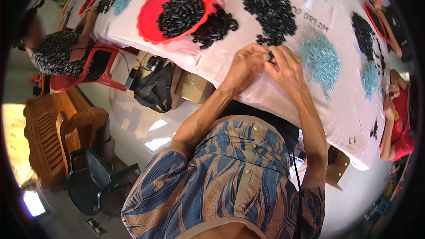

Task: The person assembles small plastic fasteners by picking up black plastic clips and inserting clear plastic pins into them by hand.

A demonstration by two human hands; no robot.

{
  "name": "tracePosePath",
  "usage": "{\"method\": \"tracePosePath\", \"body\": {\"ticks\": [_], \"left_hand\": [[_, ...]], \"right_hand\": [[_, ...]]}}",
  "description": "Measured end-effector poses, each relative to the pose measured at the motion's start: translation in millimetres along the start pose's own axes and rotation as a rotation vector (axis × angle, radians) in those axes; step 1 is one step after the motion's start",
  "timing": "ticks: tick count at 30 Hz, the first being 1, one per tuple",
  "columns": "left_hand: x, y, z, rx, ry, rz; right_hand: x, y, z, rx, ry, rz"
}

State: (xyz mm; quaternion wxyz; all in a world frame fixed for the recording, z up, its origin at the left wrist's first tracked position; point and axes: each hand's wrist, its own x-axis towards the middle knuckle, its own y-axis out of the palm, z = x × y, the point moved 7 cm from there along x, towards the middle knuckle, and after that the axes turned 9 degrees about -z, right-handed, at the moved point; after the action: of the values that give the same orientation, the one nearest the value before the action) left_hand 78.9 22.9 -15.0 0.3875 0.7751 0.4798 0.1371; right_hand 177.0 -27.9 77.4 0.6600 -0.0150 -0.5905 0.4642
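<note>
My left hand (pixel 245 67) and my right hand (pixel 287 67) meet over the white tablecloth (pixel 248 44), fingertips pinched together on a small black part (pixel 269 55). Just beyond them lies a big heap of small black parts (pixel 268 11). A red basin (pixel 175 11) holding more black parts stands at the far left of the table, with another black heap (pixel 215 26) beside it. A patch of tiny pale blue parts (pixel 321 59) lies to the right of my right hand.
Other people sit around the table: one on a red chair (pixel 95 68) at the left, one in red (pixel 398 124) at the right. A black bag (pixel 155 86) and cardboard boxes lie under the table. A wooden bench (pixel 48 132) and a dark plastic chair (pixel 95 179) stand at left.
</note>
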Motion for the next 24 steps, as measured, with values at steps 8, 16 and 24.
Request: {"method": "tracePosePath", "body": {"ticks": [8, 16, 24], "left_hand": [[-4, 4, -2, 0.004, -0.009, -0.019], [-17, 10, -76, 0.31, 0.364, -0.142], [-29, -64, -232, 0.854, 0.89, -0.636]], "right_hand": [[3, 1, 0, 0.028, 0.026, 0.043], [4, -17, -12, 0.047, 0.076, -0.071], [10, -20, -3, 0.06, 0.097, -0.09]]}}
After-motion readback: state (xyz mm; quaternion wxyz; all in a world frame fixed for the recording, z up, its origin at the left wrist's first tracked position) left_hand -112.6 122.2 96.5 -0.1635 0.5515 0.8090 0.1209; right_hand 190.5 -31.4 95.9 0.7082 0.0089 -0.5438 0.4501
